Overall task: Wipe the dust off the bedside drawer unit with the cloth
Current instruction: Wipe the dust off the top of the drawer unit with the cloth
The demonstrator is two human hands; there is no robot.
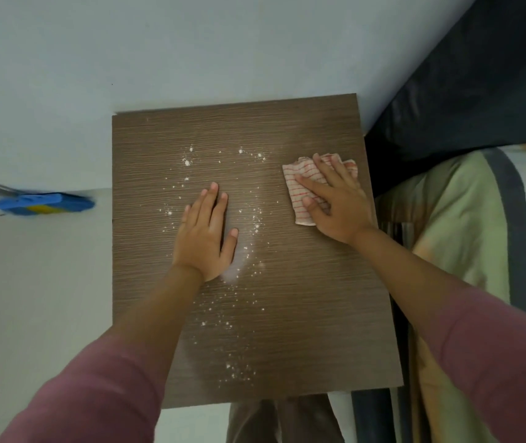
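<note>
- Head view: the brown wood-grain top of the bedside drawer unit (303, 314) is seen from above, with white dust (242, 251) scattered across its middle and toward its near edge.
- The cloth (300, 199), white with red lines, is pressed flat near the right edge by the right hand (335, 199), fingers spread open on it.
- The left hand (205, 233) is laid open, palm down, mid-top.
- No readable writing is shown.
- A blue mop head (44, 204) is seen at left, striped bedding (466, 251) at right.
</note>
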